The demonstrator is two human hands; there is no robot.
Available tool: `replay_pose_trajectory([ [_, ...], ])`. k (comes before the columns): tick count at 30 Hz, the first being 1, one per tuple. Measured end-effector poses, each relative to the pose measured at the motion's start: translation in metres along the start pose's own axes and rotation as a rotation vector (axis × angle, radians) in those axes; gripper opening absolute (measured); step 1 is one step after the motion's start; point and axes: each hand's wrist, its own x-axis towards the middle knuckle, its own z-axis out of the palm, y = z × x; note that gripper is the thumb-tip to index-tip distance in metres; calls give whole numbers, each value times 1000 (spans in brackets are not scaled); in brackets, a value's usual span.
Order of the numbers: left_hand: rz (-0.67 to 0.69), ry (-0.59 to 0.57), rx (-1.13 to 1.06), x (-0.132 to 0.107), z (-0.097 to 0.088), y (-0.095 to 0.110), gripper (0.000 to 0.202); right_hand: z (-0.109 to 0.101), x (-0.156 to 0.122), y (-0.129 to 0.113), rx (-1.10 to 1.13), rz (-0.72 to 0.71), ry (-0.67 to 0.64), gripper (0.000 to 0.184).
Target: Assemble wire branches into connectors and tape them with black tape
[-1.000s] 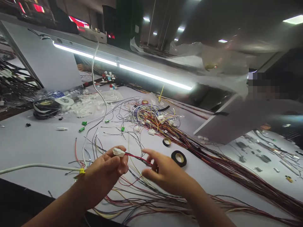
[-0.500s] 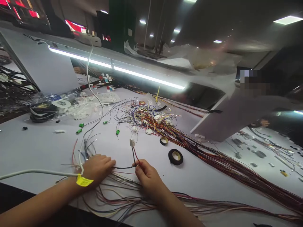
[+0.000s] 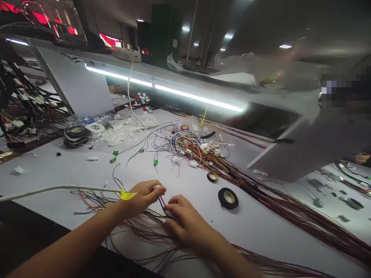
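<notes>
My left hand [image 3: 143,197] is closed in a pinch on a small white connector [image 3: 157,187] with a red and a black wire [image 3: 161,202] running down from it. My right hand [image 3: 185,221] rests just right of it on the white table [image 3: 52,173], fingers curled round those same wires among a spread of loose coloured wires [image 3: 139,227]. A white cable [image 3: 58,188] with a yellow tag [image 3: 126,195] runs across my left wrist.
Two tape rolls lie right of my hands: a black one [image 3: 228,198] and a smaller one [image 3: 212,176]. A tangle of wires with connectors [image 3: 191,144] lies behind, a long wire bundle [image 3: 304,220] runs right, green clips [image 3: 113,159] and plastic bags [image 3: 116,131] sit at left.
My left hand rose from the table wires and took the white connector in a pinch. My right hand lowered the wires toward the table. The view shifted right.
</notes>
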Motion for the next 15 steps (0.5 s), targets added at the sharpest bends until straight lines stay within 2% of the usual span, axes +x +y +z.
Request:
replay_pose_trajectory([
  [2,-93,49,-321,3,12,1,41,-7,8,-6,107,-46,-8,45],
  [4,-131,140,-567,0,22,0,40,-10,18,-5,366,11,-97,43],
  [6,-115,246,-701,-3,32,-2,39,-7,26,2,659,113,-162,38],
  [9,-115,387,-817,-6,45,-3,38,5,30,19,900,225,-65,35],
  [10,-122,390,-843,-7,47,-3,39,9,30,24,910,250,-13,33],
  [12,-149,305,-858,-7,47,-2,39,16,27,32,856,299,78,25],
  [15,-191,153,-706,-7,37,-2,37,24,24,32,763,351,112,16],
])
